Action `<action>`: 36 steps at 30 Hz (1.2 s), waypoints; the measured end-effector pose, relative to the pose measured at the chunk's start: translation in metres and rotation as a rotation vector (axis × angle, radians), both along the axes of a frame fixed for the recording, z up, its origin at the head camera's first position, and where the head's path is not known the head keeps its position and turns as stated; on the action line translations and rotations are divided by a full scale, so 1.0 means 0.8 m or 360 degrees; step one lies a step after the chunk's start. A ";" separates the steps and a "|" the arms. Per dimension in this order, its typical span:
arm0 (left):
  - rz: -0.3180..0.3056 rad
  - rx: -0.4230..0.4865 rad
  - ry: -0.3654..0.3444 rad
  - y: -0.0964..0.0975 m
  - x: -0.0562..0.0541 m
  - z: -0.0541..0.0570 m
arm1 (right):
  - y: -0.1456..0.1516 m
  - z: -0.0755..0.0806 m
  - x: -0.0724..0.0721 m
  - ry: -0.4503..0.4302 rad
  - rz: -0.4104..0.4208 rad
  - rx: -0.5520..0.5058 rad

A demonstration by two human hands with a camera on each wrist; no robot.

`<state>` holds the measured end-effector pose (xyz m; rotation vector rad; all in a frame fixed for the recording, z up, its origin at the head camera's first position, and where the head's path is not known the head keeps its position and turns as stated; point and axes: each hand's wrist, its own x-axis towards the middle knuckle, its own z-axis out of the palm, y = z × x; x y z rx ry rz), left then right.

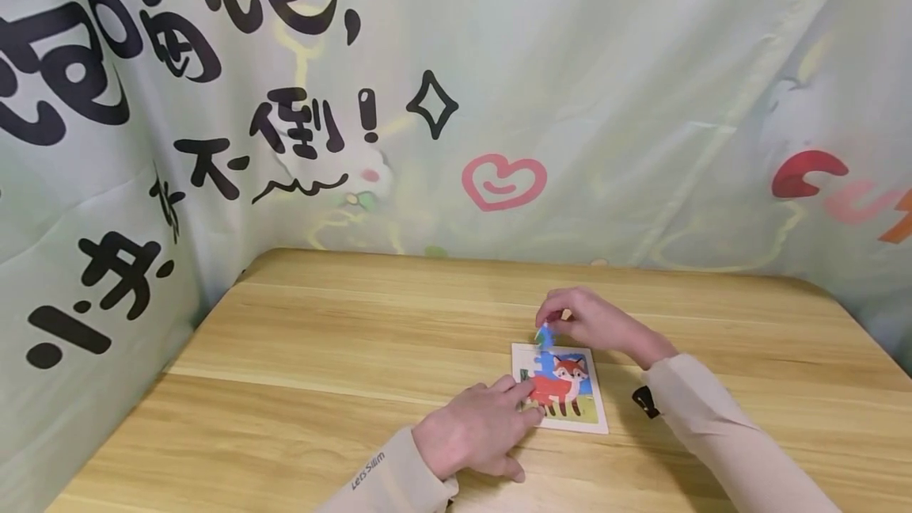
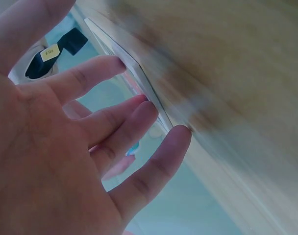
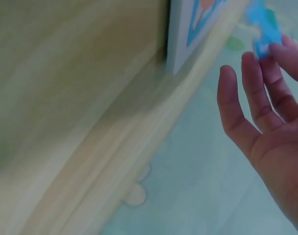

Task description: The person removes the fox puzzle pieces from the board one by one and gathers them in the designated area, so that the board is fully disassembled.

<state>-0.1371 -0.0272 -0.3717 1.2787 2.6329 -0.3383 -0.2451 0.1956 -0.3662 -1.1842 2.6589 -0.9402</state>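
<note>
A fox jigsaw puzzle in a white frame lies flat on the wooden table. Just over its upper left corner my right hand pinches a blue and green puzzle piece between thumb and fingertips. The right wrist view shows that puzzle piece raised off the table beside the board. Spread over the board's left side, my left hand rests its fingertips on the puzzle. In the left wrist view the fingers reach out fairly straight along the board's edge.
The wooden table extends to both sides of the puzzle. Behind it hangs a pale printed curtain with black lettering and a pink heart. A black strap device shows at the right sleeve.
</note>
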 end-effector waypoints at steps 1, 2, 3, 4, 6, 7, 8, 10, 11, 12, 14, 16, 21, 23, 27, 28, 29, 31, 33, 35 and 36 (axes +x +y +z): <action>0.0001 0.0002 0.0001 0.000 0.000 0.000 | 0.003 0.000 0.000 0.0016 -0.0009 -0.0007; 0.0003 0.0006 -0.0004 0.000 0.000 0.000 | 0.005 0.001 0.000 0.0027 -0.0022 -0.0006; 0.0007 0.0009 -0.0011 -0.001 0.000 0.000 | 0.008 0.002 0.000 0.0024 -0.0039 -0.0006; 0.0011 0.0012 -0.0017 -0.001 0.000 -0.001 | 0.011 0.003 0.000 0.0021 -0.0058 -0.0002; 0.0021 0.0017 -0.0030 -0.001 0.000 -0.001 | 0.016 0.005 0.001 -0.0007 -0.0098 0.0012; 0.0024 0.0017 -0.0032 -0.001 0.000 -0.001 | 0.019 0.007 0.001 -0.0019 -0.0117 0.0019; 0.0024 0.0014 -0.0028 -0.001 -0.001 -0.001 | 0.022 0.008 0.001 -0.0035 -0.0137 0.0023; 0.0022 0.0012 -0.0020 -0.002 -0.001 0.000 | 0.027 0.010 0.001 -0.0057 -0.0162 0.0024; 0.0023 0.0013 -0.0019 -0.002 -0.001 0.000 | 0.030 0.010 0.001 -0.0067 -0.0170 0.0025; 0.0023 0.0014 -0.0019 -0.002 -0.001 0.000 | 0.033 0.011 0.001 -0.0064 -0.0174 0.0027; 0.0022 0.0015 -0.0017 -0.003 0.000 0.000 | 0.039 0.011 0.000 -0.0056 -0.0180 0.0030; 0.0029 0.0028 -0.0030 -0.004 0.000 -0.001 | 0.045 0.010 0.000 -0.0044 -0.0181 0.0039; 0.0034 0.0050 -0.0040 -0.005 0.000 -0.001 | 0.061 0.008 0.000 -0.0071 -0.0215 0.0042; 0.0032 0.0047 -0.0038 -0.005 0.001 -0.001 | 0.067 0.007 0.001 -0.0094 -0.0230 0.0033; 0.0029 0.0042 -0.0034 -0.003 0.001 0.000 | 0.080 0.003 0.002 -0.0107 -0.0251 0.0039; 0.0029 0.0044 -0.0036 -0.003 0.002 0.000 | 0.083 0.002 0.002 -0.0104 -0.0258 0.0045; 0.0031 0.0045 -0.0038 -0.002 0.002 0.000 | 0.086 0.001 0.002 -0.0100 -0.0262 0.0048; 0.0029 0.0043 -0.0032 -0.002 0.002 0.000 | 0.091 0.001 0.003 -0.0076 -0.0266 0.0055; 0.0029 0.0040 -0.0031 -0.001 0.002 0.000 | 0.096 0.000 0.003 -0.0049 -0.0266 0.0063; 0.0029 0.0035 -0.0028 0.000 0.003 -0.001 | 0.100 -0.001 0.004 -0.0032 -0.0268 0.0068; 0.0028 0.0034 -0.0028 0.000 0.002 -0.001 | 0.102 -0.001 0.004 -0.0030 -0.0272 0.0076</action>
